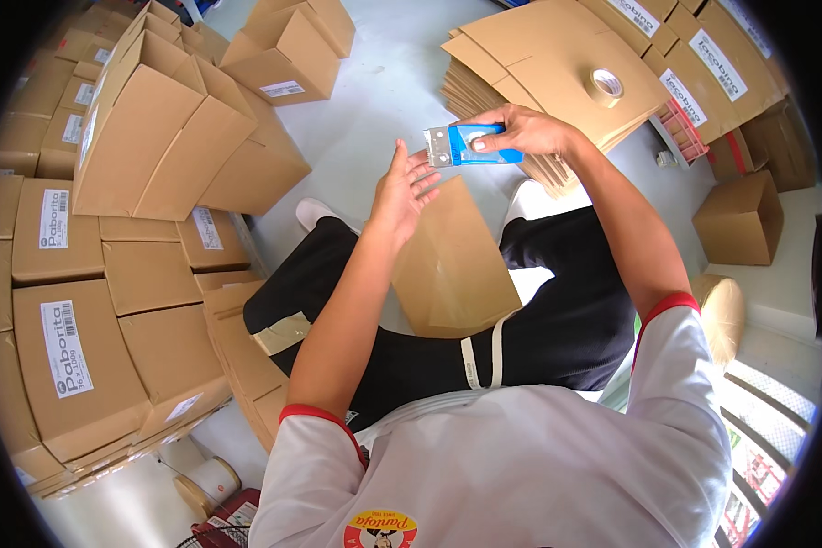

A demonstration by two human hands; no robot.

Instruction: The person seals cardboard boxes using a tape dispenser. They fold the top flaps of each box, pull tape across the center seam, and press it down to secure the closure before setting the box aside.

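Note:
In my right hand [520, 130] is a blue hand-held tape cutter [479, 145] with a serrated metal edge, my thumb pressed on its side. The toothed end faces my left hand [407, 195]. That hand is raised with its fingers apart and palm turned toward the cutter. Its fingertips are close to the metal edge; whether they touch it I cannot tell. Below both hands, a cardboard carton [455, 267] sits between my legs, with a glossy strip of clear tape across its surface.
A stack of flat cardboard [555, 48] at the upper right bears a roll of packing tape [604, 87]. Open cartons [144, 130] stand at the upper left, above stacked labelled boxes [61, 233]. More labelled boxes [719, 65] rise at the far right, near a single carton [740, 219].

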